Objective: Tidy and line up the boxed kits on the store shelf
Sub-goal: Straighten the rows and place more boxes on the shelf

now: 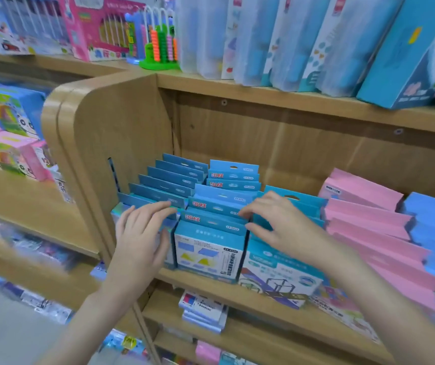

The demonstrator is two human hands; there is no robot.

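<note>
The blue cardboard boxed kits (pixel 208 248) stand in front-to-back files on the tan wooden shelf (pixel 237 293), hang-tabs up so each label shows. At nine o'clock of the front kit, the left hand (pixel 142 233) lies with relaxed fingers on the leftmost file's tabs, its grip released. At three o'clock, the right hand (pixel 276 222) pinches a tab edge, probably to square that file. I count three blue files, about six tabs in the leftmost.
</note>
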